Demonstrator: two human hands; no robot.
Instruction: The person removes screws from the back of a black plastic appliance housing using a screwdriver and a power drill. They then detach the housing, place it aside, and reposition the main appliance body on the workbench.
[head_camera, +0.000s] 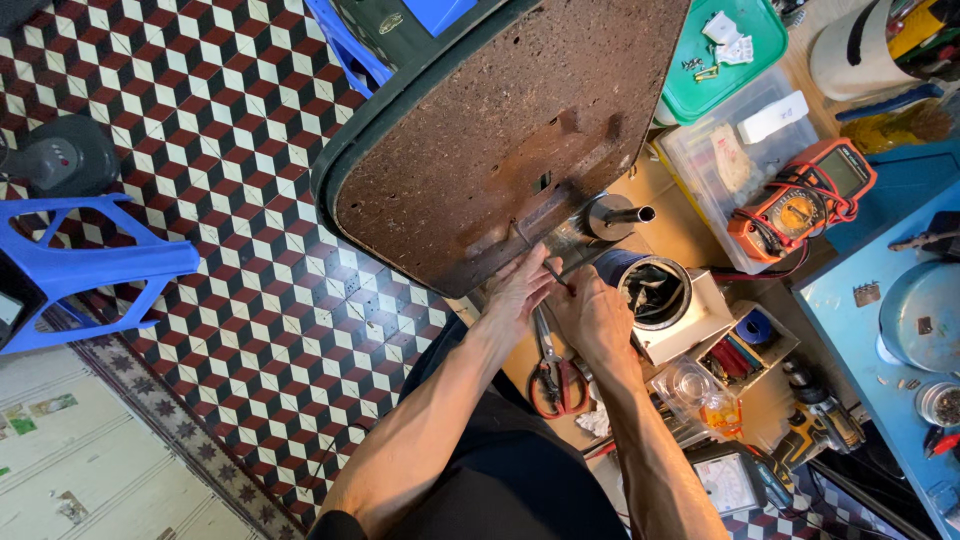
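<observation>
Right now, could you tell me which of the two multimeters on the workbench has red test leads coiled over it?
The orange multimeter beside the clear plastic box carries the red leads. The grey multimeter, near the person's right forearm, shows none.

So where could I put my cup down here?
The blue tabletop has bare room between the orange meter and the round metal lid. The tiled floor beside the blue stool is open too. Around both hands, by the scissors, it's crowded.

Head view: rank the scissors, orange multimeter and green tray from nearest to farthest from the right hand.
From the right hand:
1. Scissors, just below it, by the wrist.
2. Orange multimeter, off to the right on the bench.
3. Green tray, at the top edge.
</observation>
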